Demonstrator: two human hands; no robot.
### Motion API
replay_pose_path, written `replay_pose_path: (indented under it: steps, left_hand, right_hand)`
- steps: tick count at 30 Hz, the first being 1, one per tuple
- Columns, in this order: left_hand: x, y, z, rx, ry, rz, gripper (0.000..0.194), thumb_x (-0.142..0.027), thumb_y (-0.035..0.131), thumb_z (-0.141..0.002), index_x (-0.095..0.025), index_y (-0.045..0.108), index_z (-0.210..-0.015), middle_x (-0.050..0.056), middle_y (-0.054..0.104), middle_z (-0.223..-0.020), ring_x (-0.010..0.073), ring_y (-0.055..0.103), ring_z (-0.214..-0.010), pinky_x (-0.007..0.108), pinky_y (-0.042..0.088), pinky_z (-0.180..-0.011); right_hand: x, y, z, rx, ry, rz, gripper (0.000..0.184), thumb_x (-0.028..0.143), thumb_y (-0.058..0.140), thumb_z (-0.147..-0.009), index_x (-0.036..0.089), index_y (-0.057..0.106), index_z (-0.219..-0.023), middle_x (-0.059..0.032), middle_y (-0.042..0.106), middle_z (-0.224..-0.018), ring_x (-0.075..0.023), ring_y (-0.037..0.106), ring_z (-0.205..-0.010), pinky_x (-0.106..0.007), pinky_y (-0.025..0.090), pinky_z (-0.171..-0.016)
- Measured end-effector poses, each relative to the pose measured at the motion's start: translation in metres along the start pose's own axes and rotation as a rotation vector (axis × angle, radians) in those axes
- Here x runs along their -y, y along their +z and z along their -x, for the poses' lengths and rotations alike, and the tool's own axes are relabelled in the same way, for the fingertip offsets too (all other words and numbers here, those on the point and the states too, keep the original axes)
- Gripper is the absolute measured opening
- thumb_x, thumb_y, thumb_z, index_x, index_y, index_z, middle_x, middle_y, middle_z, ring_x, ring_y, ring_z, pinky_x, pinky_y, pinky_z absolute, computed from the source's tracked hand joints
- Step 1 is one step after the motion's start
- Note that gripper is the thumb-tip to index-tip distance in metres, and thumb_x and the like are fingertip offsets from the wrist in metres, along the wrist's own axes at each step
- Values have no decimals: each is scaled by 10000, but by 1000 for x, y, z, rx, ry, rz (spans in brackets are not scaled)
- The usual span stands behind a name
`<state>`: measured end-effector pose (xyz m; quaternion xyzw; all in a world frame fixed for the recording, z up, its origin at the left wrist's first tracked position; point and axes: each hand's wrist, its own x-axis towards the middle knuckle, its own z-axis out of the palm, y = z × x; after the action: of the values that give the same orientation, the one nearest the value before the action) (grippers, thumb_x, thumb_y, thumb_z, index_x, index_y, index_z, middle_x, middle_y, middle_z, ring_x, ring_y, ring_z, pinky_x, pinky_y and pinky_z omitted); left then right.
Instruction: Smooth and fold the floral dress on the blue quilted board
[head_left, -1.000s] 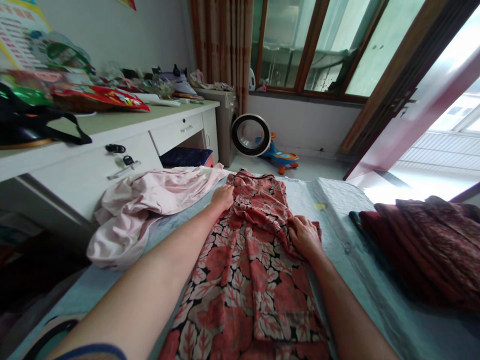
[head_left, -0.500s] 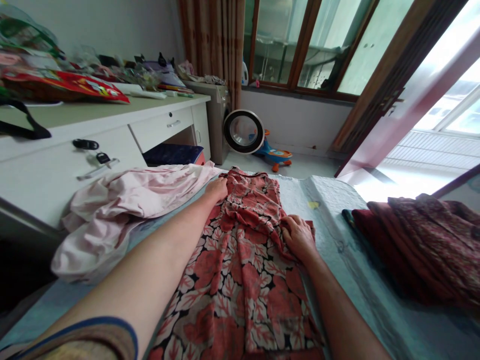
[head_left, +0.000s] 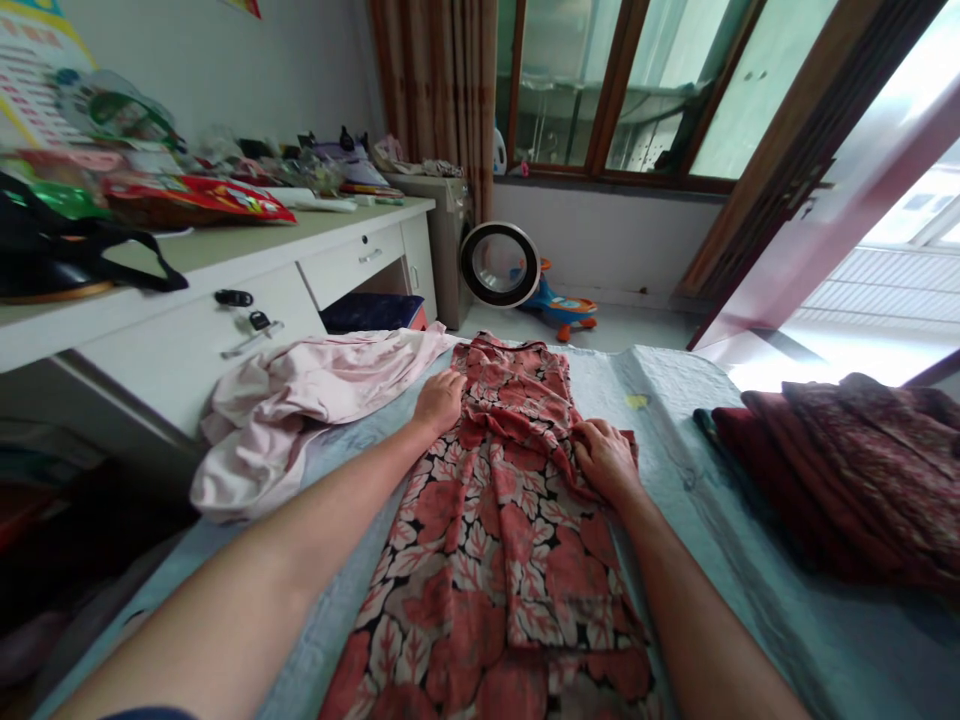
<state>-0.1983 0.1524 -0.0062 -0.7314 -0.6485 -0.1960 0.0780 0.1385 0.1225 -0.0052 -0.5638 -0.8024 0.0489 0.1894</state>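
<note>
A long red floral dress [head_left: 480, 540] with pale leaves on black lies lengthwise on the bed, its neckline at the far end. My left hand [head_left: 440, 402] is at the dress's left edge near the top, its fingers closed on the cloth. On the opposite edge, a little nearer to me, my right hand [head_left: 606, 458] has curled fingers gripping the bunched fabric. Creases run across the dress between both hands. Part of the cloth under the fingers is hidden.
A crumpled pale pink garment [head_left: 300, 400] lies to the left. Folded dark red clothes [head_left: 847, 480] are stacked to the right on the light blue bedcover [head_left: 667, 400]. Beyond stand a cluttered white desk [head_left: 330, 262] and a washing machine with its round door [head_left: 501, 264] swung out.
The view has shifted slightly to the left. My left hand has slid a little down the dress's edge toward me; my right hand stays at nearly the same spot.
</note>
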Motion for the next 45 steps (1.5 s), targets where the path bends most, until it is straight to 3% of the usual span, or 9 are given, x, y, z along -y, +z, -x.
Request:
replay_pose_path:
  steps: [6, 11, 17, 25, 29, 31, 34, 39, 45]
  left_hand:
    - [-27, -30, 51, 29, 86, -33, 353, -142, 426, -926, -199, 633, -1206, 113, 624, -1280, 250, 526, -1242, 410, 385, -1087]
    - [-40, -46, 88, 101, 82, -54, 301, -168, 404, -953, -184, 635, -1147, 104, 682, -1100, 243, 609, -1067, 406, 423, -998]
    - [-52, -62, 128, 100, 56, -9, 305, -184, 410, -962, -194, 626, -1177, 105, 679, -1135, 235, 610, -1090, 393, 440, -998]
    - [-57, -73, 168, 104, 54, 191, 320, -123, 401, -944, -173, 628, -1164, 86, 663, -1220, 184, 591, -1191, 332, 457, -1075]
    - [-53, -73, 184, 99, 45, 228, 323, -151, 397, -960, -164, 609, -1204, 91, 625, -1315, 186, 550, -1275, 355, 423, -1129]
    - [-52, -74, 189, 88, 47, 230, 325, -158, 392, -965, -158, 601, -1215, 94, 617, -1327, 187, 541, -1287, 358, 414, -1135]
    - [-56, -79, 193, 89, 55, 202, 313, -161, 397, -966, -161, 599, -1204, 94, 636, -1284, 188, 559, -1251, 354, 422, -1112]
    - [-69, -91, 202, 97, 72, 75, 285, -186, 420, -970, -173, 595, -1196, 108, 639, -1246, 229, 563, -1219, 395, 410, -1088]
    - [-77, -95, 226, 78, 83, 52, 274, -173, 422, -968, -164, 609, -1168, 113, 642, -1253, 226, 562, -1229, 377, 423, -1078]
  right_hand:
    - [-1, 0, 0, -18, 4, 1, 299, 308, 496, -919, 247, 673, -1152, -70, 639, -1207, -242, 559, -1077, -375, 371, -950]
    - [-1, -1, 0, -18, 5, -5, 307, 325, 484, -922, 229, 688, -1131, -78, 655, -1178, -239, 574, -1061, -362, 385, -941]
    - [3, -4, 0, -7, 5, 17, 335, 310, 461, -920, 213, 699, -1136, -98, 660, -1182, -252, 582, -1045, -374, 399, -928]
    - [-1, -12, -7, 30, 49, -128, 288, 276, 559, -839, 176, 727, -1050, -91, 690, -1106, -214, 611, -982, -323, 449, -894]
    - [5, -31, -4, 24, 190, -285, 336, 303, 550, -838, 162, 690, -1108, -85, 712, -984, -215, 630, -865, -316, 486, -785]
    - [19, -43, 7, -99, 205, -273, 358, 299, 548, -830, 152, 675, -1131, -114, 701, -1052, -246, 627, -926, -349, 486, -820]
    - [61, -55, 37, -147, 15, -288, 279, 249, 510, -836, 158, 686, -1033, -121, 699, -1064, -252, 625, -980, -372, 468, -901]
    - [148, -54, 114, 88, -474, -366, 231, 223, 507, -888, 196, 675, -1043, -86, 678, -1165, -210, 598, -1107, -338, 433, -998]
    - [193, -29, 183, 192, -585, -205, 286, 213, 579, -883, 205, 642, -1162, -94, 614, -1289, -254, 531, -1199, -421, 388, -1056]
